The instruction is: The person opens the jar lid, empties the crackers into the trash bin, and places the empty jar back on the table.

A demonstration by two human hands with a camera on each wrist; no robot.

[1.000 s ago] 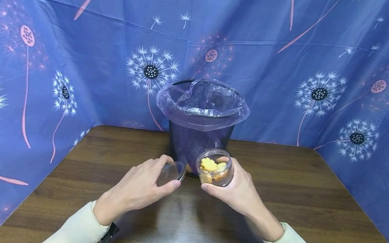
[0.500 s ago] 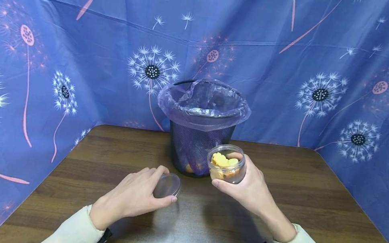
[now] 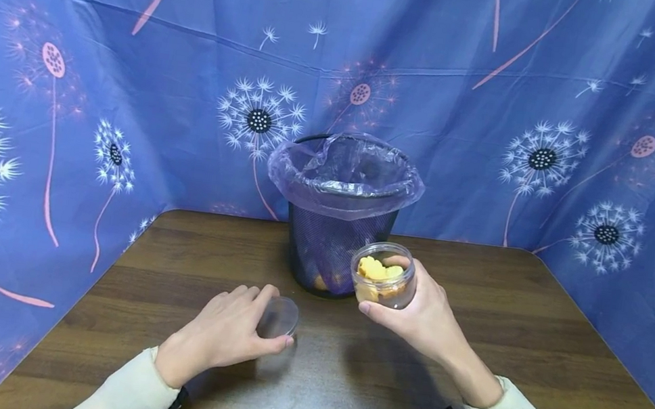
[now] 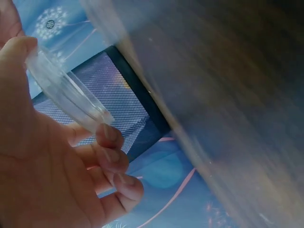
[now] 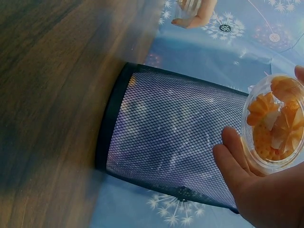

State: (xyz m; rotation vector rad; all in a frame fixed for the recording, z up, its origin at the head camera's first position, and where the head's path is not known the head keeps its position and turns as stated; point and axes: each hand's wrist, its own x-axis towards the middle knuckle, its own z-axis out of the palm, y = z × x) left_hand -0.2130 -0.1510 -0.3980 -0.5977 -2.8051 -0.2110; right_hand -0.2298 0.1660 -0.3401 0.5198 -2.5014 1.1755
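Observation:
In the head view my left hand (image 3: 229, 329) pinches a clear round lid (image 3: 279, 318) by its edge, thumb on one side and fingers on the other. The left wrist view shows that lid (image 4: 66, 90) edge-on. On the right, my right hand (image 3: 427, 312) grips a clear plastic jar (image 3: 398, 300), its open mouth tilted toward me. Several yellow-orange cookies (image 3: 377, 269) lie inside it; through the jar's bottom in the right wrist view the cookies (image 5: 275, 128) look ridged and flower-like. Both hands are above the table, apart from each other.
Behind the hands stands a black mesh trash can (image 3: 322, 245) lined with a purple plastic bag (image 3: 342, 203). Something yellowish (image 3: 320, 282) shows low through its mesh. The brown wooden table (image 3: 206, 244) meets a blue dandelion-print cloth (image 3: 191, 113) at the back and sides.
The hands have moved apart: the left hand with the lid came down and slightly left, the right hand with the jar went right and a little up. The trash can stays put.

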